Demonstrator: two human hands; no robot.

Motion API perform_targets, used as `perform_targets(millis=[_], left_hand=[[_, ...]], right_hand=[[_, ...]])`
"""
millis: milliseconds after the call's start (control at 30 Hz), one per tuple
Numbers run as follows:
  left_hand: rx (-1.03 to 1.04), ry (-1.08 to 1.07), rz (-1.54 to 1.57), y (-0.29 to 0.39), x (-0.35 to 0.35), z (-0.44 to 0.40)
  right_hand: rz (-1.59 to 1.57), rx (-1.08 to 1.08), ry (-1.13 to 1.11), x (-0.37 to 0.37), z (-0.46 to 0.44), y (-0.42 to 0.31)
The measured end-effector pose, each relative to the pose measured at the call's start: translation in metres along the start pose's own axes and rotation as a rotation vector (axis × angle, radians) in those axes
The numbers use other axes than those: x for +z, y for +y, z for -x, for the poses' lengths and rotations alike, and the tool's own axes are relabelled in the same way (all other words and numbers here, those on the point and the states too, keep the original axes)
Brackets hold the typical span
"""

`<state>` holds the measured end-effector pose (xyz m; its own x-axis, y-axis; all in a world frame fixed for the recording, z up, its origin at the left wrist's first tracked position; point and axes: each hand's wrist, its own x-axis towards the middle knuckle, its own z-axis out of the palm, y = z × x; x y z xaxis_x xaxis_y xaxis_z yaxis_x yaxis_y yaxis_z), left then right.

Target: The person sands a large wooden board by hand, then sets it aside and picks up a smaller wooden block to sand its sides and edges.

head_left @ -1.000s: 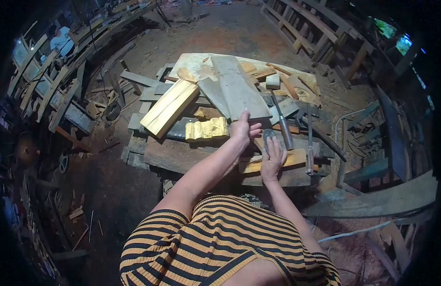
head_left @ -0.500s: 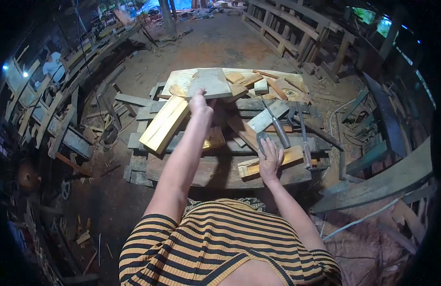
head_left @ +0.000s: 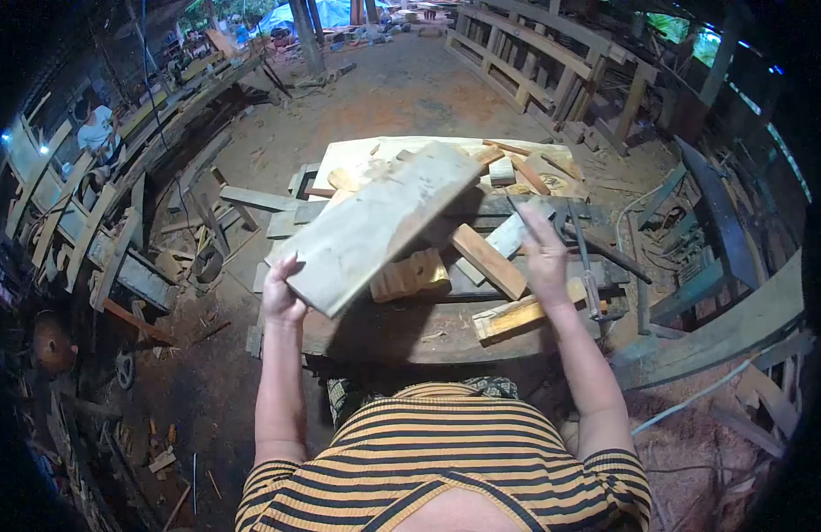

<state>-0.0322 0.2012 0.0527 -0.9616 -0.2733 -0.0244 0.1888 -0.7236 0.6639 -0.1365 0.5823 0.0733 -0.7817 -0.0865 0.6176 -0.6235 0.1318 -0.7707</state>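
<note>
Dimness is covering the floor (head_left: 206, 363) at the lower left, while pale light is falling across the board (head_left: 379, 226), which is casting a dark shadow onto the workbench (head_left: 446, 346). Daylight is coming through openings (head_left: 707, 46) at the upper right, and two small points of light (head_left: 44, 149) are glaring at the far left. The wide lens is bowing lines towards the edges, black is swallowing the corners, and the right hand (head_left: 547, 266) is blurring slightly at its fingertips
</note>
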Motion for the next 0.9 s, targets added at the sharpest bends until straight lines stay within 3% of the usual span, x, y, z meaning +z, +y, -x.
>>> perform_targets(millis=[33,100,167,233,333,400,467,500,567,633,700,767,833,867,900], left_hand=[[-0.003,0.002,0.011,-0.008,-0.018,0.001],[-0.063,-0.063,0.000,-0.016,-0.022,0.015],[-0.095,-0.100,0.001,-0.029,-0.035,0.022],[-0.098,-0.137,0.036,-0.037,-0.030,0.031],[-0.122,-0.120,0.091,-0.043,-0.043,0.033],[-0.102,-0.073,0.129,-0.046,-0.042,0.036],[-0.054,0.005,0.110,-0.046,-0.042,0.035],[-0.051,0.009,0.114,-0.047,-0.043,0.036],[-0.030,0.020,0.119,-0.051,-0.043,0.037],[-0.017,0.037,0.157,-0.058,-0.039,0.040],[0.001,0.049,0.192,-0.060,-0.036,0.041],[-0.003,0.141,0.196,-0.058,-0.032,0.043],[-0.006,0.148,0.227,-0.056,-0.026,0.043],[-0.009,0.156,0.260,-0.055,-0.023,0.042],[-0.012,0.151,0.256,-0.055,-0.021,0.042]], right_hand=[[-0.055,-0.021,-0.073,0.020,-0.002,-0.011],[0.193,-0.340,-0.394,0.057,-0.002,-0.032],[0.231,-0.491,-0.591,0.099,0.017,-0.058],[0.209,-0.583,-0.674,0.134,0.049,-0.050],[0.149,-0.494,-0.835,0.149,0.068,-0.030],[0.152,-0.464,-0.758,0.141,0.054,0.007],[0.280,-0.226,-0.801,0.119,0.019,0.054],[0.256,0.056,-0.759,0.105,-0.003,0.070],[0.432,0.028,-0.435,0.071,-0.022,0.144],[0.682,0.173,-0.304,0.055,-0.039,0.167],[0.714,0.104,-0.276,0.072,-0.037,0.180],[0.370,0.187,-0.348,0.133,-0.013,0.173],[0.087,-0.080,-0.647,0.177,0.017,0.091],[0.136,-0.384,-0.789,0.190,0.026,0.046],[0.008,-0.647,-0.655,0.198,0.041,0.006]])
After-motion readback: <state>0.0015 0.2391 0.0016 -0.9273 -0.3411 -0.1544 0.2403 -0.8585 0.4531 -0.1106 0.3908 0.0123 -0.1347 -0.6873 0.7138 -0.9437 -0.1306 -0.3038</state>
